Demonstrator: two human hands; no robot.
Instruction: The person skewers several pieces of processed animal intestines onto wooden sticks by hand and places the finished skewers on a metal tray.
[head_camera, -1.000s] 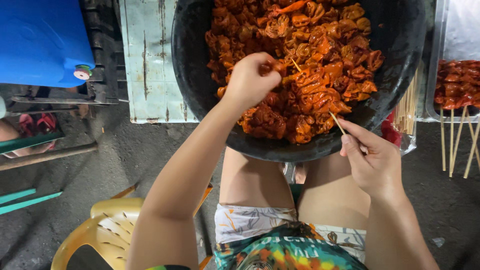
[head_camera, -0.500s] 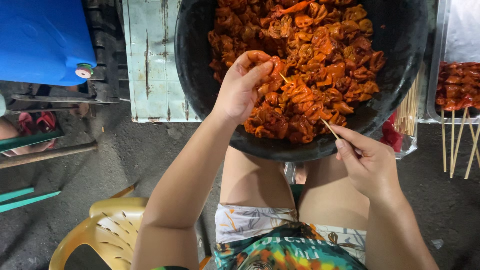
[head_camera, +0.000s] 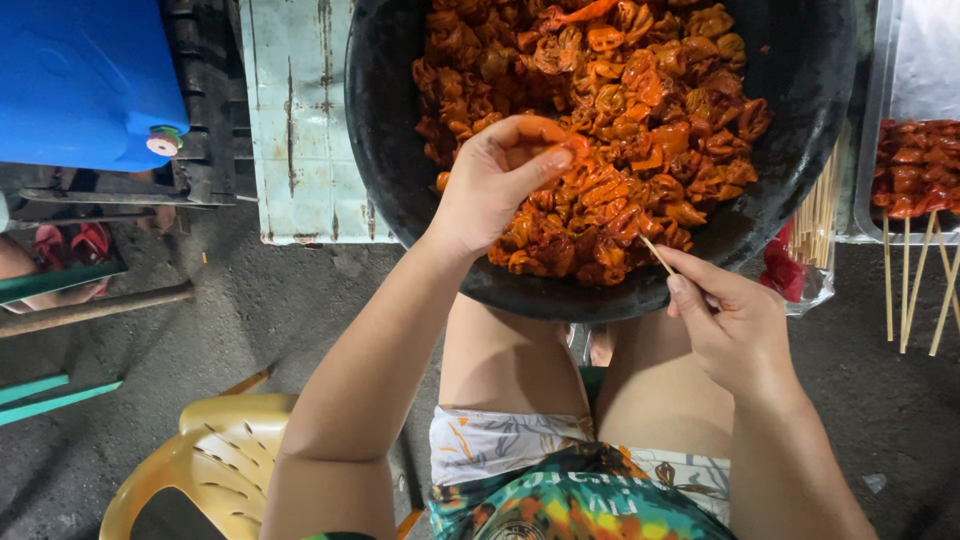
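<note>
A big black basin (head_camera: 400, 190) rests over my knees, filled with orange-red marinated meat pieces (head_camera: 640, 110). My left hand (head_camera: 497, 180) reaches into it and pinches one meat piece (head_camera: 575, 165) between thumb and fingers, just above the heap. My right hand (head_camera: 735, 325) is at the basin's near rim, gripping a thin bamboo skewer (head_camera: 655, 254) whose tip points into the meat. The skewer's lower part is hidden inside my fingers.
Filled skewers (head_camera: 915, 190) lie on a metal tray at the right, sticks hanging over its edge. Bare bamboo sticks (head_camera: 820, 215) lean beside the basin. A blue container (head_camera: 85, 80) and a worn pale-green board (head_camera: 300, 120) sit left; a yellow plastic chair (head_camera: 195, 465) stands below.
My left hand has lifted a meat piece off the heap and drawn it slightly toward me. My right hand with the skewer has shifted a little left along the rim.
</note>
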